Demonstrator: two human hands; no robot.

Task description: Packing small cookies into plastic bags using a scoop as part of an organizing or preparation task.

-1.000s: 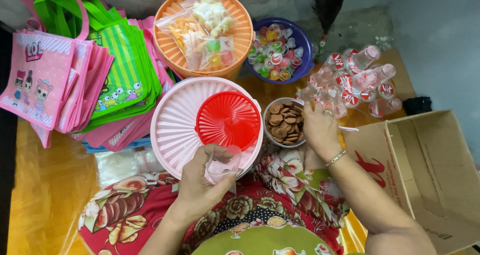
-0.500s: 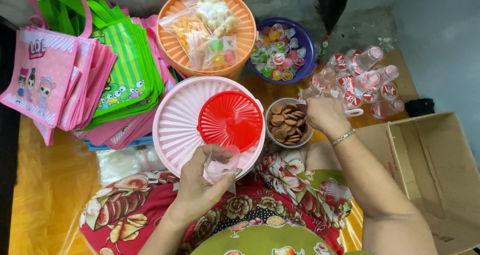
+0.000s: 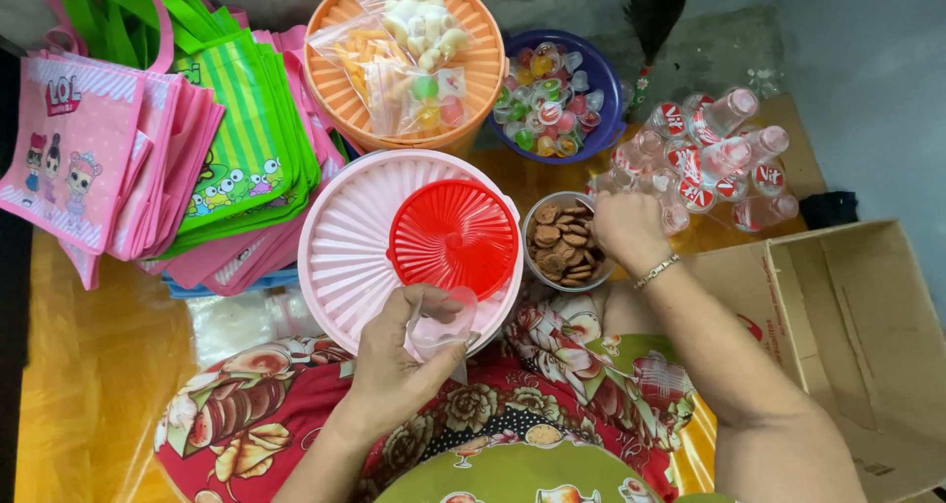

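The left hand (image 3: 399,360) curls around a small clear plastic bag (image 3: 440,328), thin and crinkled, thumb laid across its mouth; the bag sits at the near edge of the pink lid (image 3: 345,237). The right hand (image 3: 627,225) is closed, fingers bunched at the rim of the bowl (image 3: 537,212) of biscuits (image 3: 562,247); whether it pinches one I cannot tell. A metal bracelet (image 3: 656,270) circles that wrist.

Two ribbed round plastic lids lie stacked: the wide pink one and a smaller red lid (image 3: 453,237) on top, both with fine radial grooves. The bowl is small, metallic and round, and the biscuits are brown, flat discs. Behind stand one orange slatted basket (image 3: 473,79) holding three clear packets of snacks (image 3: 409,55), and one dark blue bowl (image 3: 603,94) heaped with glossy jelly cups (image 3: 547,104). About ten small clear bottles (image 3: 714,148) with red labels lie in a pile to the right. One open cardboard box (image 3: 847,345) sits beside them. To the left are piles of soft fabric bags: pink bags (image 3: 84,158) and green striped bags (image 3: 241,148).

Compared with half a second ago, the right hand has dropped from near the bottles to the bowl's rim; the left hand keeps its grip on the bag.
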